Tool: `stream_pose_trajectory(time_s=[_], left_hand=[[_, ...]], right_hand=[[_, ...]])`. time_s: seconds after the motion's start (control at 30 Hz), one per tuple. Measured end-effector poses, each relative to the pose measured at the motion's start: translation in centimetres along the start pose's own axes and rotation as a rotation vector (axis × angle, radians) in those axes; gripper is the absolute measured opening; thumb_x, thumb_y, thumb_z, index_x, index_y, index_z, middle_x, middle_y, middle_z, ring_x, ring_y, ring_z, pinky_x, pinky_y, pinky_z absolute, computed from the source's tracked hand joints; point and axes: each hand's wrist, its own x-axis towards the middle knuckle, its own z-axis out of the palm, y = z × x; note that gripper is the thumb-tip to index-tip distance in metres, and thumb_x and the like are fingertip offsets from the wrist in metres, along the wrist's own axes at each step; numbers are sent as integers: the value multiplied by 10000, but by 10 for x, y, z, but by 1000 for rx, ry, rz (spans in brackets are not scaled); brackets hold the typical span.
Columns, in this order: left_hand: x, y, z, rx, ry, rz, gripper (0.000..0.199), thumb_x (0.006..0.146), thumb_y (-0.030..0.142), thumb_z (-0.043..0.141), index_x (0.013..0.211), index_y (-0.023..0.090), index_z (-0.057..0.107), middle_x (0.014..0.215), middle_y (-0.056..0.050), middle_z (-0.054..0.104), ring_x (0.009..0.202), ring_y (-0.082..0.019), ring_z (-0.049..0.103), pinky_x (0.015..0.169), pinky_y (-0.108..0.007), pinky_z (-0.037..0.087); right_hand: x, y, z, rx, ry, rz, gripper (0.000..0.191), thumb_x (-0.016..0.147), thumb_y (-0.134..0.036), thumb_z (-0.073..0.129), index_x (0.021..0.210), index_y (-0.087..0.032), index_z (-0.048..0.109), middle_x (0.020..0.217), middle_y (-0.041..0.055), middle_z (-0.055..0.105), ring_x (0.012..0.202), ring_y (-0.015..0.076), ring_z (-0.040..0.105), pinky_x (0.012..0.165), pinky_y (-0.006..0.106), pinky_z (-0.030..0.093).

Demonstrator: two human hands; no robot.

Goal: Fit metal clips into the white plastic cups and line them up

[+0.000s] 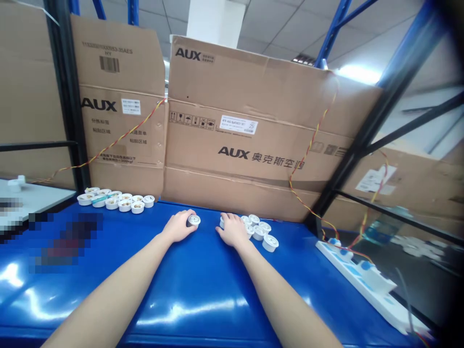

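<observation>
My left hand (179,226) is closed around a small white round cup (194,221) that stands near the middle of the blue table (188,285). To its right, my right hand (232,229) reaches over the left end of a group of similar white cups (260,231). Its fingers curl on a cup that is mostly hidden under them; only a bit of white rim shows at the left. At the back left stand two rows of white cups (124,205), several with brownish or yellowish contents and one with a teal strip across it.
Cardboard panels (253,140) rise behind the table. A white power strip (369,285) with plugs runs along the right edge, and red-yellow twisted wires (311,145) hang down to it. A dark metal post (65,96) stands at the left beside a white surface (39,198).
</observation>
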Motion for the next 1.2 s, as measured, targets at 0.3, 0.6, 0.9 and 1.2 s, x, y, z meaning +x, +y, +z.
stream_pose_trajectory(time_s=[0.3,0.6,0.9,1.2], left_hand=[[0,-4,2,-46,3,7,366,754,372,618,1103,272,566,1115,-18,652,1056,-229,591,924,-322,437],[-2,0,0,-79,-41,-25,386,730,364,634,1102,278,578,1074,-12,669,1012,-230,606,875,-317,457],[0,-1,-1,-168,-117,-41,528,670,419,700,1160,254,596,1122,-27,675,1026,-244,616,875,-323,468],[0,0,-2,-227,-122,-24,386,680,353,694,1051,258,642,1041,8,702,956,-217,636,838,-298,475]], right_hand=[[5,10,-8,124,0,-38,426,777,-300,641,1182,-192,566,1112,113,652,1068,278,572,938,367,379],[-2,-18,12,694,-41,-267,623,701,-321,725,1279,-226,512,1247,64,598,1122,221,568,973,345,423],[1,-12,10,780,-73,-72,496,642,-340,754,1094,-198,607,1030,47,684,925,210,637,827,331,491],[-1,-10,15,841,-70,-100,617,652,-284,739,1221,-218,510,989,22,682,859,184,630,788,316,488]])
